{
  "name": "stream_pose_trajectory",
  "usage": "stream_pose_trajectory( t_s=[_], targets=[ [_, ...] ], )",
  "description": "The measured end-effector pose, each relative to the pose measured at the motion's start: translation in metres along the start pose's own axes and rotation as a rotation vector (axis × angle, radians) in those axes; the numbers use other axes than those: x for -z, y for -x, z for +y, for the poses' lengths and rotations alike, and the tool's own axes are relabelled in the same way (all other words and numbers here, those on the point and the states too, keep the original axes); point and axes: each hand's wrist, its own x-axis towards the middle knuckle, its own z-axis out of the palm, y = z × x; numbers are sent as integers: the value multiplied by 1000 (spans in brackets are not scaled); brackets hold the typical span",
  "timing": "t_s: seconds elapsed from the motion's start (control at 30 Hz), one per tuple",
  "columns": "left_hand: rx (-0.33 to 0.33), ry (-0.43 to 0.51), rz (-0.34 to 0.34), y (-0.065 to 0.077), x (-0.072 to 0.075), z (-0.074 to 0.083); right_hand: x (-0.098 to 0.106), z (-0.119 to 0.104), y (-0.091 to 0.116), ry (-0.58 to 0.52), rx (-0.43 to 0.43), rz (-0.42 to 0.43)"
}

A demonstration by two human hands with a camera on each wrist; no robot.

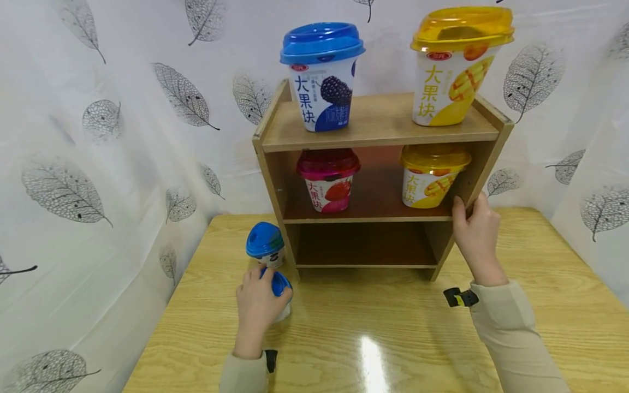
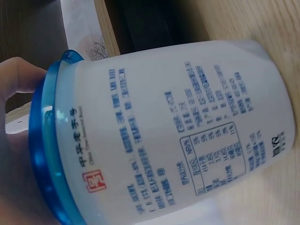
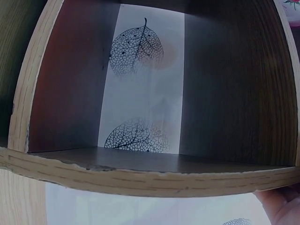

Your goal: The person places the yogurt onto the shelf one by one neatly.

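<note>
My left hand point(image 1: 260, 303) holds a blue-lidded yogurt cup point(image 2: 140, 131) by its lid, with the fingers on one side and the thumb on the other. In the left wrist view the printed back of the cup fills most of the picture. Just behind it, another blue-lidded yogurt cup point(image 1: 266, 243) stands beside the shelf's left side. My right hand point(image 1: 478, 234) grips the right side panel of the wooden shelf point(image 1: 378, 221), thumb near the front edge. Only part of that hand shows in the right wrist view, low at the right.
On the shelf's top stand a blueberry-coloured blue-lidded cup point(image 1: 324, 82) and a yellow-lidded cup point(image 1: 444, 71). The middle level bears a red-lidded strawberry cup point(image 1: 328, 183) and a smaller-looking yellow-lidded cup point(image 1: 429, 180). The wooden table point(image 1: 354, 311) lies below, with leaf-patterned sheeting point(image 1: 123, 153) behind.
</note>
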Motion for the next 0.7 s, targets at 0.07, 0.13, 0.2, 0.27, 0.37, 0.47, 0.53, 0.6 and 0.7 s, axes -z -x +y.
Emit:
stream_pose_trajectory(
  t_s=[0.07,0.13,0.2,0.27,0.37,0.47,0.53,0.6,0.7],
  targets=[
    [-13,19,4,0,-2,-1,0,0,0,-1,0,1],
    [-23,37,15,1,-3,-1,0,1,1,-1,-1,3],
    [-15,45,35,1,-4,-1,0,1,1,-1,-4,5],
    [16,34,69,2,-4,0,0,2,1,2,-6,6],
    [96,-25,116,2,-2,1,0,2,2,6,-3,4],
    [166,-87,105,2,-1,1,-1,2,2,8,0,4],
    [194,-111,68,3,0,1,-1,3,2,7,0,3],
    [204,-117,36,3,0,0,-1,3,1,7,-1,2],
    [186,-101,23,2,0,-1,-1,2,0,5,2,0]
  ],
)
